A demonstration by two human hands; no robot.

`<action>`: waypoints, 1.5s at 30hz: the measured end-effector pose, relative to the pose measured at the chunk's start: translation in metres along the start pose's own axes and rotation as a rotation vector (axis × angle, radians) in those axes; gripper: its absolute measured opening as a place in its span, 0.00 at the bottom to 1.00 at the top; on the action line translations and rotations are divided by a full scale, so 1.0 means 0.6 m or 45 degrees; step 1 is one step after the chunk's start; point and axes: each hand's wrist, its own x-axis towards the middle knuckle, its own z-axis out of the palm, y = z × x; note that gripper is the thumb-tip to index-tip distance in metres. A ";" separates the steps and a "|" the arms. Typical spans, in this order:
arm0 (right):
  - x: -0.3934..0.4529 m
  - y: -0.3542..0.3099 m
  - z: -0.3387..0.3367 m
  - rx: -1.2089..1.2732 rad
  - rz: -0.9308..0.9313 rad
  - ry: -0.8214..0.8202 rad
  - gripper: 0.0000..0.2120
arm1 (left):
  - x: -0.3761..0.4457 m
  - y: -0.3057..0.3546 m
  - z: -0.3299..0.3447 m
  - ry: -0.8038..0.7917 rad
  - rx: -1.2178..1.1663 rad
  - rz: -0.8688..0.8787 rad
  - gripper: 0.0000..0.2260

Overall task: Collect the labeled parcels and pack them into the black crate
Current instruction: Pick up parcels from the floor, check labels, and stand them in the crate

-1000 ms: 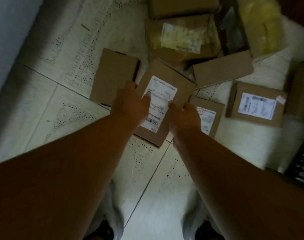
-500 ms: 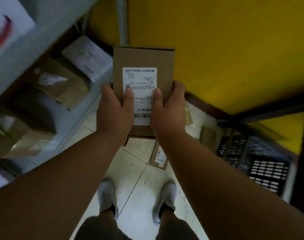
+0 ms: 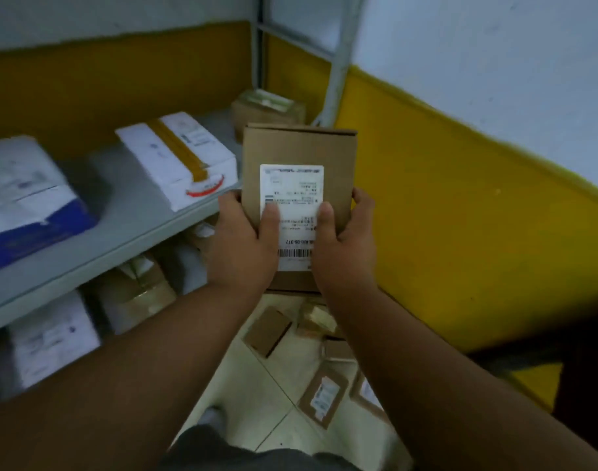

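both hands hold one brown cardboard parcel (image 3: 299,147) up in front of the person, its white shipping label (image 3: 292,198) facing the camera with the barcode at the near end. the left hand (image 3: 241,246) grips the parcel's left edge, thumb laid over the label; the right hand (image 3: 345,246) grips the right edge the same way, thumb on the label's right side. the parcel is lifted well above the floor (image 3: 256,385), where several more brown parcels lie, one of them a labeled parcel on the floor (image 3: 323,396) near the right forearm. to the left stands a grey shelf (image 3: 127,215) carrying a white box with brown tape (image 3: 178,158), a white and blue package (image 3: 28,202) and a taped brown box (image 3: 267,110) at the far end. a yellow and white wall (image 3: 460,198) fills the right side.
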 end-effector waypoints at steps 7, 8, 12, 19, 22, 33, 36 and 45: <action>-0.150 -0.025 0.001 -0.061 -0.230 -0.484 0.16 | -0.197 -0.020 -0.128 0.427 0.148 -0.319 0.13; -0.184 -0.032 0.002 -0.071 -0.231 -0.566 0.16 | -0.233 -0.020 -0.151 0.490 0.174 -0.371 0.13; -0.333 -0.073 0.011 -0.029 -0.254 -0.869 0.16 | -0.376 -0.017 -0.274 0.726 0.258 -0.544 0.11; -0.637 -0.151 0.004 0.079 -0.462 -1.224 0.16 | -0.644 -0.017 -0.475 1.053 0.324 -0.702 0.14; -0.793 -0.169 0.007 0.111 -0.489 -1.384 0.17 | -0.786 -0.022 -0.572 1.140 0.359 -0.743 0.11; -1.326 -0.285 -0.007 0.295 -0.533 -1.688 0.22 | -1.212 -0.014 -0.940 1.283 0.418 -1.047 0.11; -1.371 -0.304 0.012 0.277 -0.568 -1.752 0.25 | -1.237 -0.026 -0.982 1.315 0.390 -1.027 0.15; -1.437 -0.317 0.184 0.218 -0.671 -1.733 0.28 | -1.195 -0.131 -1.107 1.207 0.472 -1.145 0.19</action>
